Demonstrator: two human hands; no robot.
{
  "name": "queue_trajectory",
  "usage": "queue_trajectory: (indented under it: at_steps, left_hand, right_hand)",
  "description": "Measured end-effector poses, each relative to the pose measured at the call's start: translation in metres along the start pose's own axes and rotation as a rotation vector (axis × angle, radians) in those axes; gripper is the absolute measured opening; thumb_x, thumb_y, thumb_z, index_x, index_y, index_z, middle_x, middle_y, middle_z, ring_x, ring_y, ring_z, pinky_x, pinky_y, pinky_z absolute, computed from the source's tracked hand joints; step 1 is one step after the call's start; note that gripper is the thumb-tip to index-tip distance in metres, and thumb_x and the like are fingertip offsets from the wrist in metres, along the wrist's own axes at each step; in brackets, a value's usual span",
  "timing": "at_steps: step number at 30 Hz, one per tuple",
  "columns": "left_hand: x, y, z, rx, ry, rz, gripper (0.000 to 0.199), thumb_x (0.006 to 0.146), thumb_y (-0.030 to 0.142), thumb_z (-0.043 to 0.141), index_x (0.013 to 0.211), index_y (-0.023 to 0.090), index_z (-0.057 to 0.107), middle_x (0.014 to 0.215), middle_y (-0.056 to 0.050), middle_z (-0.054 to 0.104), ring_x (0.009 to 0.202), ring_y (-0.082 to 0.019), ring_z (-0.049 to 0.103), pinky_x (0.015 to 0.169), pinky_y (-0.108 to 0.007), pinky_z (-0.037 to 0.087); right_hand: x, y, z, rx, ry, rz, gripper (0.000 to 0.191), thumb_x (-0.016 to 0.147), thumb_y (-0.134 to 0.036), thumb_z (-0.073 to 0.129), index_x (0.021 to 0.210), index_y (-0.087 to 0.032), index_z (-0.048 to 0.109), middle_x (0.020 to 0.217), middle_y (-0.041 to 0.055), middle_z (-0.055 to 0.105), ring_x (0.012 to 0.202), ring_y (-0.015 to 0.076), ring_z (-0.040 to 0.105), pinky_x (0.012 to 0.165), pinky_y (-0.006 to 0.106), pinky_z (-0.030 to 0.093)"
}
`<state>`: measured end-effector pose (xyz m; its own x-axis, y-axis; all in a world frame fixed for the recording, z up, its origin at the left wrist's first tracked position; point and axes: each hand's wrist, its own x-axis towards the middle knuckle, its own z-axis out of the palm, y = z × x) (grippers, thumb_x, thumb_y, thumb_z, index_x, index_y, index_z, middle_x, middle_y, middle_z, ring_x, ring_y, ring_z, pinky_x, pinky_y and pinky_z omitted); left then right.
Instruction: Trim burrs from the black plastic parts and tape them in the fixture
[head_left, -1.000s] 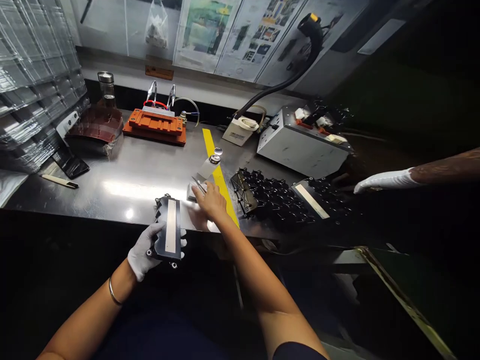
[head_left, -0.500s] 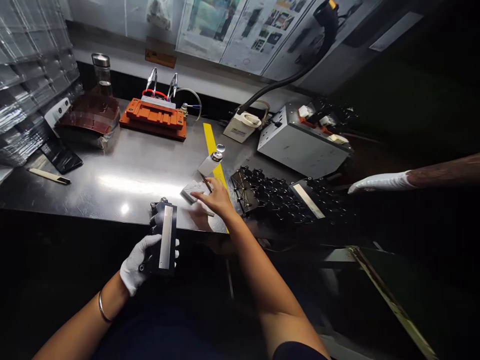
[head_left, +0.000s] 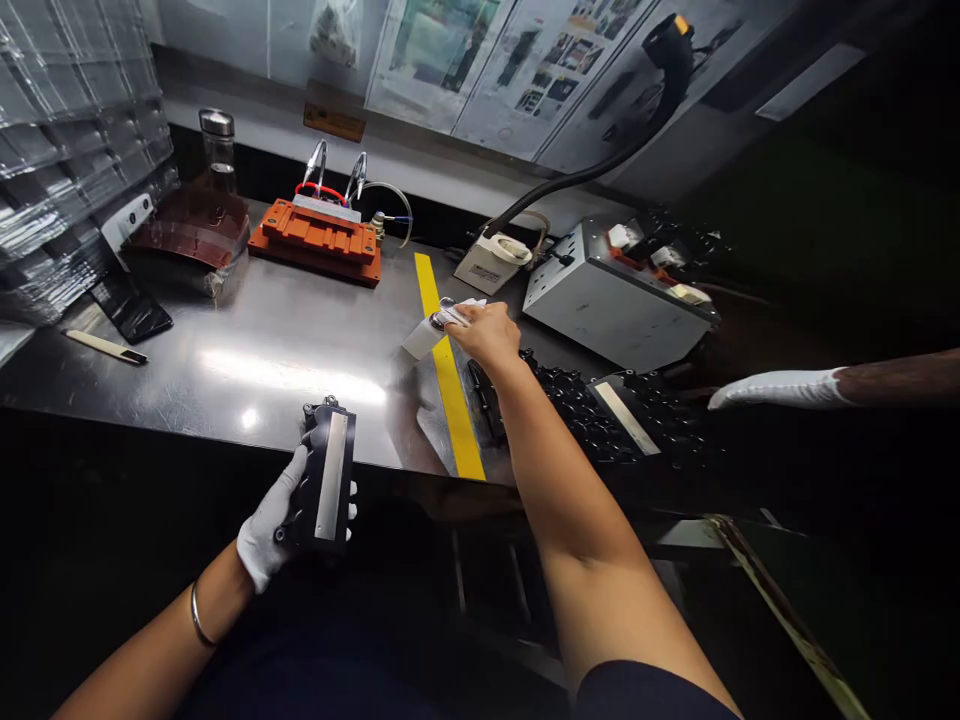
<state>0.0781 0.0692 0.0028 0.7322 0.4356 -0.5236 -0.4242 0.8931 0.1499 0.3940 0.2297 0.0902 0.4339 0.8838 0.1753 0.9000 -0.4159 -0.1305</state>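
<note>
My left hand (head_left: 271, 520), in a white glove, grips a black molded part (head_left: 309, 500) with a flat silver metal strip (head_left: 332, 475) along its face. This part is held up at the front edge of the metal bench. Farther forward, my bare right hand (head_left: 489, 335) has its fingers closed on a folded white cloth (head_left: 466, 312). The cloth is at the metal top of a small white dispenser bottle (head_left: 421, 338), which stands beside the yellow tape (head_left: 457, 410). My hand and the cloth partly cover the bottle's top.
An orange fixture (head_left: 319, 240) stands at the back, left of a white-grey box (head_left: 619, 300). Black molded parts (head_left: 570, 400) lie on the right, near another person's gloved hand (head_left: 776, 388). A phone (head_left: 139, 310) and a cutter knife (head_left: 105, 346) lie on the left.
My right hand has moved forward and right from the bench top to the bottle's top, lifting the white cloth with it. My left hand still holds the black part in nearly the same place.
</note>
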Motion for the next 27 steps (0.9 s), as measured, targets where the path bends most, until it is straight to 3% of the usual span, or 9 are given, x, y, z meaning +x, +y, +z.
queue_trajectory:
  at_steps: [10, 15, 17, 19, 22, 24, 27]
  left_hand:
    - [0.003, -0.003, -0.009, 0.021, -0.018, 0.055, 0.068, 0.081, 0.066, 0.051, 0.111, 0.007, 0.065, 0.097, -0.015, 0.069, 0.078, -0.024, 0.068, 0.067, -0.037, 0.056]
    - [0.005, -0.002, -0.007, 0.032, -0.014, 0.062, 0.071, 0.081, 0.070, 0.047, 0.109, 0.007, 0.066, 0.098, -0.015, 0.069, 0.078, -0.025, 0.067, 0.067, -0.037, 0.057]
    - [0.006, -0.001, -0.006, 0.036, -0.039, 0.056, 0.074, 0.080, 0.072, 0.044, 0.107, 0.006, 0.067, 0.098, -0.015, 0.069, 0.078, -0.025, 0.067, 0.067, -0.038, 0.057]
    - [0.007, -0.001, -0.006, 0.032, -0.042, 0.052, 0.076, 0.080, 0.073, 0.042, 0.105, 0.005, 0.067, 0.096, -0.015, 0.069, 0.077, -0.025, 0.068, 0.066, -0.037, 0.057]
    - [0.010, -0.001, -0.008, 0.026, 0.001, 0.056, 0.074, 0.081, 0.072, 0.041, 0.106, 0.007, 0.067, 0.093, -0.015, 0.069, 0.072, -0.025, 0.068, 0.064, -0.037, 0.056]
    - [0.013, 0.000, -0.009, 0.027, 0.008, 0.068, 0.073, 0.081, 0.071, 0.041, 0.109, 0.008, 0.066, 0.094, -0.015, 0.070, 0.072, -0.025, 0.069, 0.065, -0.038, 0.056]
    - [0.015, 0.001, -0.010, 0.046, -0.002, 0.077, 0.073, 0.082, 0.071, 0.040, 0.111, 0.008, 0.065, 0.094, -0.017, 0.070, 0.072, -0.025, 0.069, 0.066, -0.038, 0.056]
  right_hand:
    - [0.004, -0.004, 0.000, -0.077, -0.009, -0.007, 0.045, 0.080, -0.042, 0.060, 0.121, -0.024, 0.064, 0.120, 0.0123, 0.051, 0.097, 0.0249, 0.060, 0.088, 0.037, 0.045]
    - [-0.002, -0.007, -0.011, -0.051, 0.001, 0.022, 0.045, 0.079, -0.040, 0.063, 0.120, -0.023, 0.065, 0.121, 0.0141, 0.051, 0.099, 0.0280, 0.060, 0.090, 0.041, 0.045]
    - [-0.028, -0.018, -0.012, 0.013, 0.023, 0.001, 0.044, 0.081, -0.042, 0.061, 0.121, -0.025, 0.065, 0.123, 0.0127, 0.051, 0.102, 0.0282, 0.060, 0.091, 0.042, 0.045]
    - [-0.071, -0.032, -0.005, 0.125, -0.021, -0.107, 0.041, 0.083, -0.043, 0.059, 0.121, -0.028, 0.065, 0.123, 0.0100, 0.053, 0.101, 0.0258, 0.060, 0.091, 0.039, 0.047]
    - [-0.144, -0.052, 0.019, 0.268, -0.294, -0.393, 0.040, 0.079, -0.041, 0.065, 0.119, -0.034, 0.066, 0.129, 0.0057, 0.051, 0.094, 0.0212, 0.063, 0.084, 0.033, 0.052]
    - [-0.178, -0.058, 0.036, 0.287, -0.278, -0.347, 0.040, 0.079, -0.039, 0.065, 0.119, -0.037, 0.065, 0.132, 0.0045, 0.049, 0.093, 0.0206, 0.064, 0.082, 0.033, 0.053]
    - [-0.192, -0.060, 0.050, 0.312, -0.223, -0.308, 0.038, 0.080, -0.042, 0.062, 0.118, -0.037, 0.066, 0.134, 0.0043, 0.047, 0.093, 0.0210, 0.064, 0.081, 0.034, 0.054]
